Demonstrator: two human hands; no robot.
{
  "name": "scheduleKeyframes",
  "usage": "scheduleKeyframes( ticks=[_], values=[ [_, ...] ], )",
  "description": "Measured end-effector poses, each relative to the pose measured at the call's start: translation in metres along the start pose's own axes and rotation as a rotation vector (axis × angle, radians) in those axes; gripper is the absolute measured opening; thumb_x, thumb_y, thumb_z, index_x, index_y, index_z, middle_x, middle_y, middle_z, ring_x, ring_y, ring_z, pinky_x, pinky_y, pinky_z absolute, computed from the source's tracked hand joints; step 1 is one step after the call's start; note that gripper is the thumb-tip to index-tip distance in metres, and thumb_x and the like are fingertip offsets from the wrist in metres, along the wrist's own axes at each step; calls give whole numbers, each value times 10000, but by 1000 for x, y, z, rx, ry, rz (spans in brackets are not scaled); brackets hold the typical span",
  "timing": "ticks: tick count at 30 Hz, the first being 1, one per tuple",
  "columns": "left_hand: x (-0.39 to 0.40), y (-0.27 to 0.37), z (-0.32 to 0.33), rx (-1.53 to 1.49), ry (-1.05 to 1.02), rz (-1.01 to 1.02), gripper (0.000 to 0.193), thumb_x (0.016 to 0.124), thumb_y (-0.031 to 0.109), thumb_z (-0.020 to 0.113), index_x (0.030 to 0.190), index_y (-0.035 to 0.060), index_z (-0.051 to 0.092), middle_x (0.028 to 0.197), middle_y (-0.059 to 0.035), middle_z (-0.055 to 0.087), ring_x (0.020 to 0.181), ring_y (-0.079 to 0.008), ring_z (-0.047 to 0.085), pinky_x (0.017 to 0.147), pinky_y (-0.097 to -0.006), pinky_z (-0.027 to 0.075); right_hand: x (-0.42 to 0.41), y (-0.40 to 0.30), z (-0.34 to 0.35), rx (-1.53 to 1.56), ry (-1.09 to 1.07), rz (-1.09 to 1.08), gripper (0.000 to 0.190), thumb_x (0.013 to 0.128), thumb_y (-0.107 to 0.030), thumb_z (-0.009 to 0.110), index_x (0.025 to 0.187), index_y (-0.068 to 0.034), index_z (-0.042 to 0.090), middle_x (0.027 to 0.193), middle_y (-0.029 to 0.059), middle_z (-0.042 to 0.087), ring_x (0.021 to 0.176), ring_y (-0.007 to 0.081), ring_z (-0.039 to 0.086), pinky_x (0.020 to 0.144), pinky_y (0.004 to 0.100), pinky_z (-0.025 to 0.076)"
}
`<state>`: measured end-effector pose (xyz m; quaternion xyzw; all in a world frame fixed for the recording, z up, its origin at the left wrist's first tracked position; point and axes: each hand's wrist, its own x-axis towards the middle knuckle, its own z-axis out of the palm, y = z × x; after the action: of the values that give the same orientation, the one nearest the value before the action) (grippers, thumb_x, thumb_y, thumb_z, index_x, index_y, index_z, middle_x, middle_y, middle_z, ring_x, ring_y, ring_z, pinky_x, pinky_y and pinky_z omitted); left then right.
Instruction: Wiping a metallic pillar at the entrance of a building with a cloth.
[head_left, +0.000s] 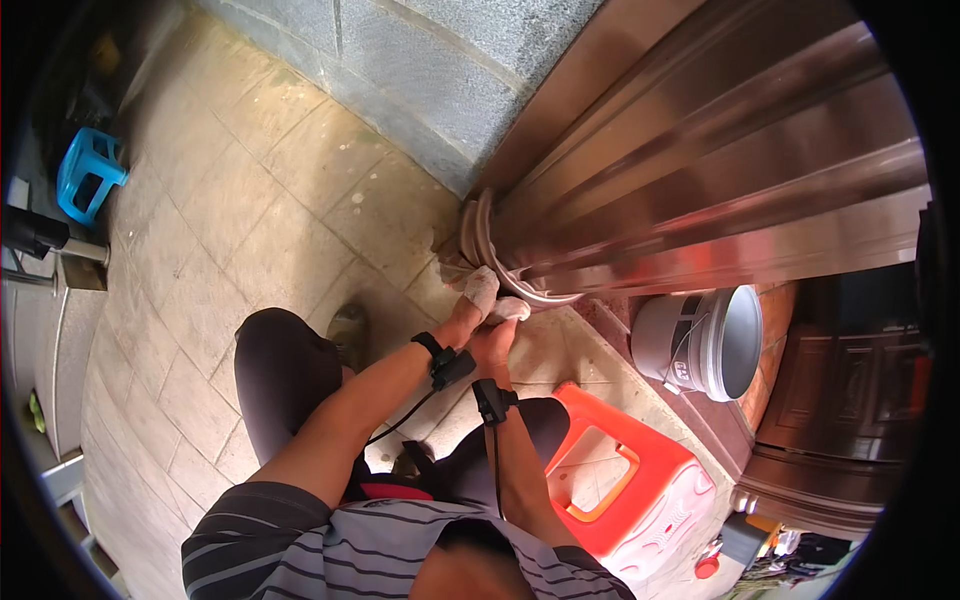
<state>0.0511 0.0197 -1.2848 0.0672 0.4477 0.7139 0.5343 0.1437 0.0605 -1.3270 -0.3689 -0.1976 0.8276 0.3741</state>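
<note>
Both my hands meet low at the rounded base moulding (480, 232) of a brown fluted column (697, 165). White coverings, perhaps gloves or cloth, show over the fingers. My left hand (476, 296) is at the moulding's lower left edge, its fingers bent. Just right of it and touching or nearly touching it, my right hand (502, 330) has its fingertips by the moulding's lower rim. Whether either hand grips something small is hidden by the fingers. Black devices with cables are strapped to both wrists.
A red plastic stool (637, 480) stands right of my knees. A grey bucket (697, 341) sits beyond it on a raised step (705, 427). Grey block wall (442, 82) rises behind the column. A blue stool (90, 176) is at far left. Brown panelled doors (832, 382) are at right.
</note>
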Motion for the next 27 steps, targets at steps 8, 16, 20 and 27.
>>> scheduleKeyframes(
  ticks=[8, 16, 20, 27],
  values=[
    [-11, 36, -30, -310, -102, -32, 222, 988, 248, 478, 905, 93, 614, 767, -19, 594, 705, -129, 596, 574, -294, 504, -30, -33, 37, 262, -253, 118, 427, 970, -379, 388, 1236, -78, 534, 1236, 98, 569, 1175, 286, 503, 1062, 445, 345],
    [-77, 199, 96, -339, -715, 312, 335, 921, 212, 555, 1204, 34, 535, 1160, -135, 604, 965, -262, 639, 823, -335, 542, -121, -192, 157, -154, -238, -770, 353, 938, -185, 594, 1252, -42, 520, 1190, 78, 598, 1109, 219, 582, 895, 340, 503],
    [-177, 340, 213, 965, -166, 1423, 673, 790, 390, 694, 1293, -7, 487, 1276, -205, 523, 1092, -354, 554, 940, -493, 428, -202, -329, 296, -712, -206, -1574, 497, 872, -77, 615, 1323, -7, 420, 1245, 88, 532, 1057, 173, 556, 918, 315, 455],
    [-133, 395, 258, 1386, 95, 1758, 999, 695, 407, 743, 1460, 8, 239, 1491, -260, 216, 1342, -476, 244, 1089, -627, 165, -186, -390, 388, -1149, -108, -2112, 775, 792, -362, 662, 1477, -198, 339, 1582, 130, 143, 1432, 437, 113, 1060, 666, 144]
  ],
)
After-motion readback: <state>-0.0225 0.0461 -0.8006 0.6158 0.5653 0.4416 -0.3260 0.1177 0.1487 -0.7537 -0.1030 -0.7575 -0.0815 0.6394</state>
